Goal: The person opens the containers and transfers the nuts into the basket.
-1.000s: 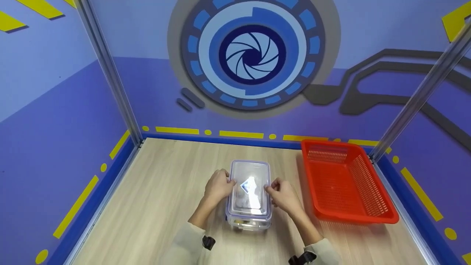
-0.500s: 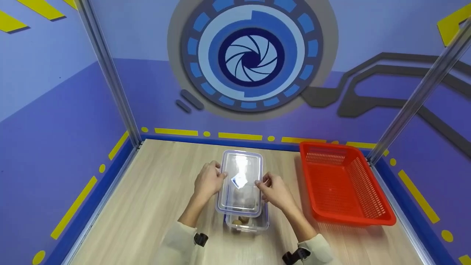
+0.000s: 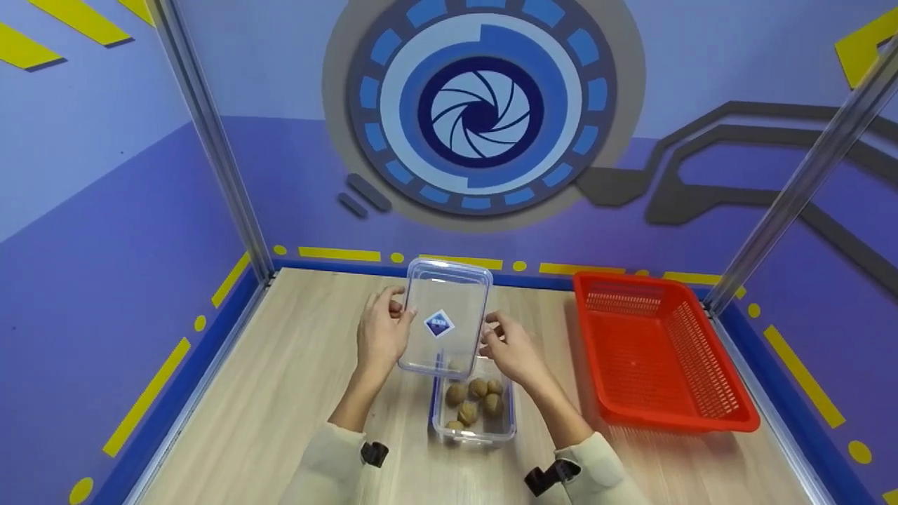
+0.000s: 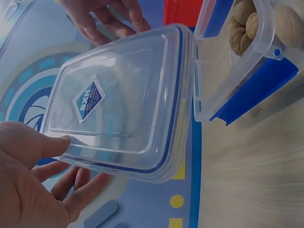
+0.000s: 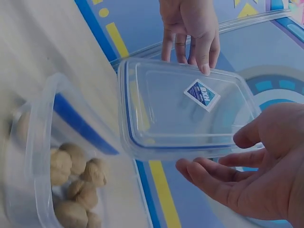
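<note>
My left hand (image 3: 381,337) pinches the left edge of a clear plastic lid (image 3: 449,301) with a blue seal and a diamond-shaped label, thumb on top and fingers behind. The lid is tilted up, raised above the far end of the food container. My right hand (image 3: 515,351) is at the lid's right edge, fingers loosely bent; in the right wrist view its fingers (image 5: 209,178) lie just under the rim. Below, the clear food container (image 3: 511,421) with blue side clips stands uncovered on the table. Several walnuts (image 3: 466,412) sit inside it, also visible in both wrist views.
To the right stands a red perforated plastic basket (image 3: 635,414) on the wood-grain table (image 3: 302,365). Blue and purple printed walls (image 3: 295,189) enclose the table at the back and sides, with metal posts (image 3: 221,151) in the corners.
The lid has come off the container, moving up, away and slightly left, and tilting upright; the walnuts are now exposed. My right thumb no longer overlaps the lid's top as before.
</note>
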A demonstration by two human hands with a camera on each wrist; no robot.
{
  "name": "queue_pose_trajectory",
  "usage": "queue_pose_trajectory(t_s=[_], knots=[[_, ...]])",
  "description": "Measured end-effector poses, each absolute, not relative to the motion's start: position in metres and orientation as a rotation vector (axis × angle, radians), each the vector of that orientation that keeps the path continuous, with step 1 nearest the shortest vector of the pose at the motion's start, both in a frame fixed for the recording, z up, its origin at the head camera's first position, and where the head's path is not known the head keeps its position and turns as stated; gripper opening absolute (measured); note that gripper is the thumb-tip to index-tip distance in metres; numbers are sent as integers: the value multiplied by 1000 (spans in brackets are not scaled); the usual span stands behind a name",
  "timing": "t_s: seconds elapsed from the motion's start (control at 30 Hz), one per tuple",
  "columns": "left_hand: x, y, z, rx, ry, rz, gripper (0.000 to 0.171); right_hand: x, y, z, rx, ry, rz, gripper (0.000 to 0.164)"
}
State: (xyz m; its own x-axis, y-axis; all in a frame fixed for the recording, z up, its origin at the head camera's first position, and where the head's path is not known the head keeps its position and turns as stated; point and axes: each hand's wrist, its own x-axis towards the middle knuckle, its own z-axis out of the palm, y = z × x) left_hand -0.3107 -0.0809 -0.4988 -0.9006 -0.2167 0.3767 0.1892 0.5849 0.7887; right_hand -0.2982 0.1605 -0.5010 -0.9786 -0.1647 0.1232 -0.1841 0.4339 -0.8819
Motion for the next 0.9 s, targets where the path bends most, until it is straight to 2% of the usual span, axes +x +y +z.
queue_pose_trajectory(t_s=[0.33,0.63,0.9], knots=[[-306,-89,-500,15,-2219,-1324,38,-307,144,-498,193,-2364,2298,51],[-305,-101,-511,1,-2125,-1443,30,-314,121,-514,-19,-2092,2481,47],[-301,-120,-519,166,-2013,-2001,41,-317,104,-531,-48,-1990,2473,41]])
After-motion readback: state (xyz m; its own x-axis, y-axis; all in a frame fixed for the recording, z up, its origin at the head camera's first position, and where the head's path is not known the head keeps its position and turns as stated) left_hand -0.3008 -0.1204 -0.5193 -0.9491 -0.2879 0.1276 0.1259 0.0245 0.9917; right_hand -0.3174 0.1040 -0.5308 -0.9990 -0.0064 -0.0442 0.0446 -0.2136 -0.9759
